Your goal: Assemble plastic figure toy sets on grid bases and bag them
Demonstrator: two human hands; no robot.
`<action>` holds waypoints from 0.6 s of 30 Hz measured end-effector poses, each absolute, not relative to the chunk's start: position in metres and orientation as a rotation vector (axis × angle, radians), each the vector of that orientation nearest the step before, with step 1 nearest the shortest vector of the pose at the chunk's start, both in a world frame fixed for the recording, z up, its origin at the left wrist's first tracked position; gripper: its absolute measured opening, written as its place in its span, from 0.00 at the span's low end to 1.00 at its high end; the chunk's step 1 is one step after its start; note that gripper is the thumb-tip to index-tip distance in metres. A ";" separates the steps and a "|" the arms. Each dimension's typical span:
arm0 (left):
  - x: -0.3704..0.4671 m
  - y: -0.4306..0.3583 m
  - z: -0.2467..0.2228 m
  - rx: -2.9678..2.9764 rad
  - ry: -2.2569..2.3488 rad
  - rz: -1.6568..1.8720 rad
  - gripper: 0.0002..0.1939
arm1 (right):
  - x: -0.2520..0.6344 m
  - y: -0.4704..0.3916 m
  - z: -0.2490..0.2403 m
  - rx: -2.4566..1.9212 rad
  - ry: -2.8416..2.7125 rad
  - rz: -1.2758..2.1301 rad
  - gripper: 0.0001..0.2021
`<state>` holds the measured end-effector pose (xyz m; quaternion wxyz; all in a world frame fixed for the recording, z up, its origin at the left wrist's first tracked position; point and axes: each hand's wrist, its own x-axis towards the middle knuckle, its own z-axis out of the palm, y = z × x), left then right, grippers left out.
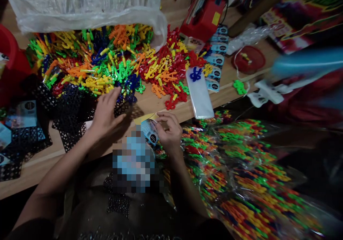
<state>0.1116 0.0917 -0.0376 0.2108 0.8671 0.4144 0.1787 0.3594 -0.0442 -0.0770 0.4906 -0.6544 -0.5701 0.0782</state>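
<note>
My left hand (105, 114) is open, its fingers spread at the near edge of a heap of colourful plastic figures (107, 72), beside some dark blue ones (132, 86). In my right hand (170, 131) a blue printed card (150, 130) is pinched between thumb and fingers, over the table's front edge. A strip of yellow shows just behind the card. To the left of my left hand lie black perforated mesh pieces (71, 107). A stack of clear plastic sleeves (200, 93) with a dark blue figure (196, 74) on it lies right of the heap.
A large translucent bag (88, 7) stands behind the heap. A red device (203, 13), a row of blue cards (216, 63) and a red dish (248, 59) are at the back right. Filled clear bags (241, 175) lie below the table at right. A red container (12, 64) is far left.
</note>
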 end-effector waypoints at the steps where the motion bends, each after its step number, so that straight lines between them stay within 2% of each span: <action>1: 0.119 0.092 -0.042 2.383 1.098 0.417 0.48 | 0.360 -0.045 -0.075 -1.587 -1.376 0.196 0.02; 3: 0.132 0.092 -0.051 2.288 1.078 0.356 0.43 | 0.361 -0.044 -0.071 -1.577 -1.369 0.202 0.03; 7: 0.154 0.090 -0.053 1.984 1.087 0.496 0.25 | 0.363 -0.041 -0.064 -1.580 -1.411 0.203 0.05; 12: 0.185 0.081 -0.042 1.538 0.787 0.307 0.24 | 0.364 -0.034 -0.066 -1.592 -1.499 0.167 0.07; 15: 0.203 0.077 -0.045 1.453 0.781 0.324 0.16 | 0.365 -0.035 -0.069 -1.577 -1.541 0.138 0.09; 18: 0.214 0.081 -0.053 1.513 0.838 0.388 0.14 | 0.371 -0.042 -0.067 -1.573 -1.538 0.090 0.10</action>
